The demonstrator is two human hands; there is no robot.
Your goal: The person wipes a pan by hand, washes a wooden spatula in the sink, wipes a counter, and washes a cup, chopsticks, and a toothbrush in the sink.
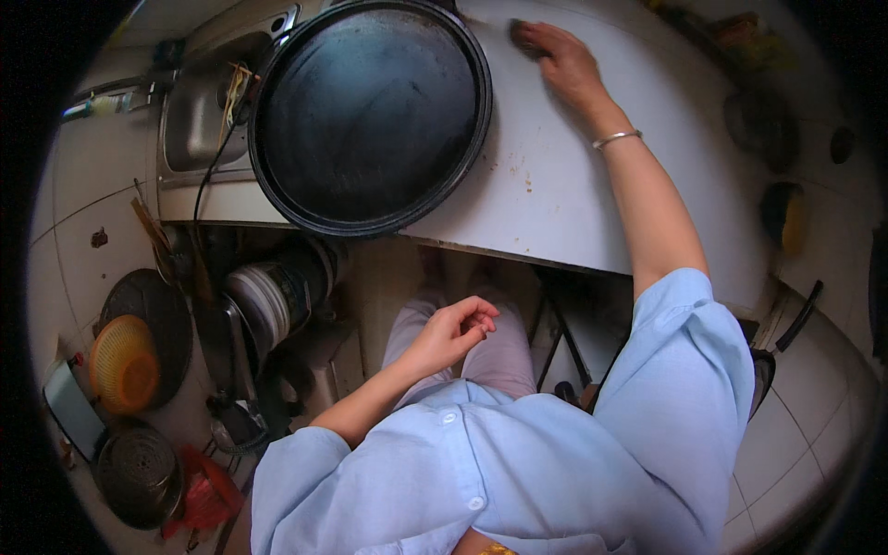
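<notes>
On the white countertop [576, 201], my right hand [569, 66] holds a small dark scrubbing pad [525, 38] against the surface near the back. The pad is blurred, so its material is uncertain. Brown crumbs [527, 182] are scattered on the counter between that hand and the front edge. A large round black griddle [371, 118] lies to the left of the crumbs, overlapping the sink's side and the counter's front edge. My left hand [454, 333] hovers in front of my body, loosely curled, with nothing visible in it.
A steel sink [191, 135] holds chopsticks and scraps at the left, with a black cord [211, 170] over its edge. Below are stacked pots [267, 298]. An orange colander [125, 364] hangs at the left wall. Dim items line the counter's right side, including a sponge [794, 218].
</notes>
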